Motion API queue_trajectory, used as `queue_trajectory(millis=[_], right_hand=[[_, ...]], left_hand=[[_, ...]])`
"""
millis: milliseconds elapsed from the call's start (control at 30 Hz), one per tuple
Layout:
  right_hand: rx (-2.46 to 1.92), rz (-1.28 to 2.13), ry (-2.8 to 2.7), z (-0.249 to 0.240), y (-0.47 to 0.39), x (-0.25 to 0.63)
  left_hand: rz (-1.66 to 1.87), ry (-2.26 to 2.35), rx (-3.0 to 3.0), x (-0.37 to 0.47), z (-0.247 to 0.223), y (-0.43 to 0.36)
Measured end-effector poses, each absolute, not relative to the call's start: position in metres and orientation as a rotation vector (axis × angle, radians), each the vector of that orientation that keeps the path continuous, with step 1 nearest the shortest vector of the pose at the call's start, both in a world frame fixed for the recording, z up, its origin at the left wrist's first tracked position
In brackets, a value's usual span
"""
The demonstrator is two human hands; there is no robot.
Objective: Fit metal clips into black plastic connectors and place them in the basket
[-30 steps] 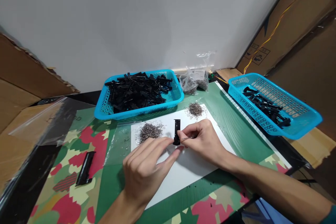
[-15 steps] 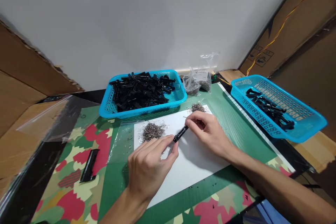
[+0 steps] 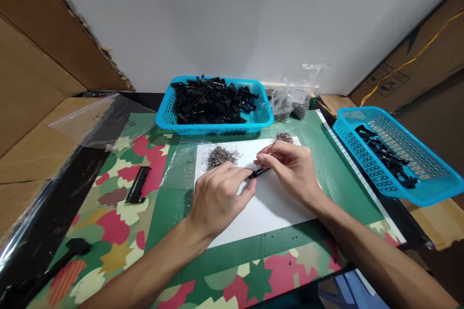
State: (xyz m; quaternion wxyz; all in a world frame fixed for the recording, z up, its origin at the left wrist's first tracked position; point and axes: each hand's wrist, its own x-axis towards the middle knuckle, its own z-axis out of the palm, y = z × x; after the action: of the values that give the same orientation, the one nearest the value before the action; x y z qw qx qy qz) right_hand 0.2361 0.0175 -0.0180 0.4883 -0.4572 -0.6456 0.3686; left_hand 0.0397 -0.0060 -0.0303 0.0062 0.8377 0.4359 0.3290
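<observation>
Black plastic part pinched over the white sheet, thin rod in the other hand

So the slim black part (image 3: 260,172) is being held above the middle of the white sheet (image 3: 250,222), slightly tilted. One end is gripped between the thumb and fingertips of the left hand (image 3: 250,175), pretty narrow pinch. A thin rod (image 3: 272,146) is held in the closed fingers of the right hand (image 3: 264,156), poking up at a slant. Whether the part is also touched by those fingers can't be told, they overlap too much.

Small wire pieces are heaped in two spots: a bigger pile (image 3: 220,156) on the sheet's far left, and a smaller pile (image 3: 284,138) at its far right corner. Beyond the sheet, a blue basket (image 3: 213,129) is loaded with black parts, and clear bags (image 3: 281,111) of small metal bits are parked beside it. Right of the sheet, fewer black parts are held in another blue basket (image 3: 366,169). Well left of the sheet, a lone black piece (image 3: 138,185) is laid on the patterned cover (image 3: 116,227).
</observation>
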Motion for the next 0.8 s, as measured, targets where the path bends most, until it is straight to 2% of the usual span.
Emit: queue_trajectory(millis=[200, 800], right_hand=[[-1.103, 1.086, -1.496, -0.0217, 0.0194, 0.2293], [-1.117, 0.918, -1.659, -0.0154, 0.0156, 0.2292]], left_hand=[[1.028, 1.343, 2.656, 0.04, -0.0304, -0.0074], [0.995, 1.291, 2.73, 0.0376, -0.0308, -0.0046]])
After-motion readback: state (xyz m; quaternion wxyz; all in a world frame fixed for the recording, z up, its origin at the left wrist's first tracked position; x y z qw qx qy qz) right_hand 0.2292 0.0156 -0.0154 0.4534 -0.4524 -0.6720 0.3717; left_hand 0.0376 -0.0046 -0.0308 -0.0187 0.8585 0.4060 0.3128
